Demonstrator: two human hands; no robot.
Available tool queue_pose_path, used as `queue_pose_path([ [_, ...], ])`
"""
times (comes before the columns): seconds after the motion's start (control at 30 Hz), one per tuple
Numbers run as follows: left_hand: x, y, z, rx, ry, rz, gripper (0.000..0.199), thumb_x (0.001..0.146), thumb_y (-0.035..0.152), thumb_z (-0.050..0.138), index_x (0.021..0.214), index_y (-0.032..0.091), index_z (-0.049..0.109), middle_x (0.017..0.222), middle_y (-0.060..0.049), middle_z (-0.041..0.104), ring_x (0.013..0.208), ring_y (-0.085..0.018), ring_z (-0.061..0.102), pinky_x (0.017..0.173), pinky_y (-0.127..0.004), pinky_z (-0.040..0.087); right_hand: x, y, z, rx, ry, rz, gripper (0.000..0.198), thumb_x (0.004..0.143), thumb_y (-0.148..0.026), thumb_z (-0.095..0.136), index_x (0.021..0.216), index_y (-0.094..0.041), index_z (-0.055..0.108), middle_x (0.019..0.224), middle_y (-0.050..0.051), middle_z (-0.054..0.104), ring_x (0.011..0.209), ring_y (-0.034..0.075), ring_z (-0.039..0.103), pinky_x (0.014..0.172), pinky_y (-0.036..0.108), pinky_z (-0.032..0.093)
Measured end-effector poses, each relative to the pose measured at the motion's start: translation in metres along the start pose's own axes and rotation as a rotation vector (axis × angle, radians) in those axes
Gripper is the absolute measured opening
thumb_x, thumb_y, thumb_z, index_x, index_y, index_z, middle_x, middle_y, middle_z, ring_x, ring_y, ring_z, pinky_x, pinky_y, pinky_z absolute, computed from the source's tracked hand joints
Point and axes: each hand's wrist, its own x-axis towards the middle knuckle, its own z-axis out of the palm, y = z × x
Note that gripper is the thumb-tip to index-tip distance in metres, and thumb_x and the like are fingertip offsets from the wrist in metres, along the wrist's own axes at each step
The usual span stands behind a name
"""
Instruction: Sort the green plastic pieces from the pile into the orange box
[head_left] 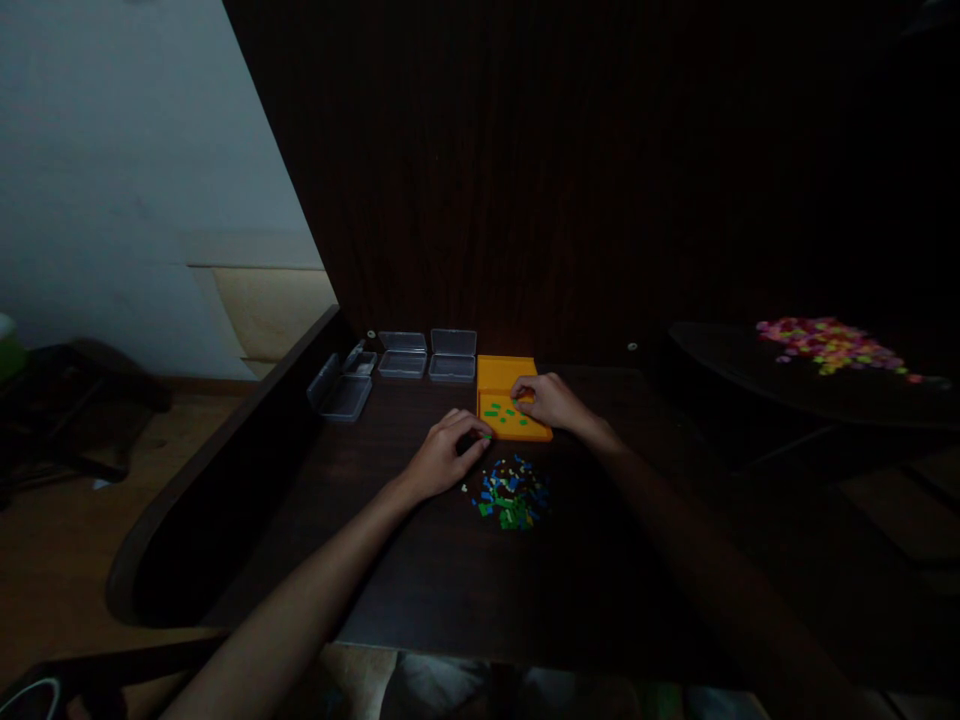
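Apparently, placement of green pieces (492, 413) in the open orange case (499, 392), centre frame, is in hand. One green brick (488, 436) is pinched by the left hand (444, 455) at the case's near edge; another seems pinched by the right hand (551, 400), though dimness prevents confirmation. Controlled release is judged needed next.

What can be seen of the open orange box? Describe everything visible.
The orange box looks like plastic. It sits open on the dark table, its lid swung back behind a shallow base holding scattered green pieces. The right hand is over the base, the left hand by its front-left corner; contact is unclear.
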Motion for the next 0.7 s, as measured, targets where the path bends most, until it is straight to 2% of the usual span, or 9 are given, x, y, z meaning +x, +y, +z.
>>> queue_pose_path([
  [0.17,0.0,-0.001,0.0,-0.009,0.005,-0.019,0.01,0.089,0.022,0.057,0.095,0.018,0.064,0.091,-0.006,0.067,0.089,-0.019,0.059,0.083,-0.034,0.046,0.0,-0.001,-0.003,-0.007,0.006,0.01,0.013,0.072,-0.01,0.067,0.081,-0.018,0.071,0.086,0.003,0.074,0.081,0.017,0.067,0.073,0.024,0.047],
  [0.33,0.0,-0.002,0.001,-0.006,0.019,-0.027,0.01,0.088,0.022,0.058,0.094,0.018,0.064,0.09,-0.006,0.067,0.086,-0.019,0.059,0.081,-0.033,0.048,-0.007,-0.011,-0.012,0.0,0.033,-0.028,0.015,0.073,-0.01,0.064,0.084,-0.017,0.072,0.085,0.004,0.073,0.076,0.016,0.065,0.072,0.025,0.047],
  [0.53,-0.002,-0.002,0.004,-0.04,0.053,-0.092,0.017,0.09,0.025,0.056,0.104,0.018,0.062,0.092,-0.005,0.067,0.083,-0.016,0.061,0.079,-0.03,0.049,-0.021,-0.043,-0.016,0.18,-0.049,-0.224,0.018,0.079,-0.019,0.061,0.093,-0.014,0.072,0.078,0.004,0.068,0.06,0.011,0.055,0.056,0.021,0.041],
  [0.7,-0.003,-0.004,0.005,-0.102,0.064,-0.149,0.019,0.09,0.026,0.057,0.108,0.018,0.058,0.095,-0.005,0.069,0.084,-0.015,0.065,0.079,-0.028,0.051,-0.026,-0.063,-0.017,0.193,-0.078,-0.324,0.013,0.08,-0.022,0.065,0.09,-0.016,0.071,0.077,0.002,0.065,0.06,0.01,0.051,0.056,0.021,0.039],
])
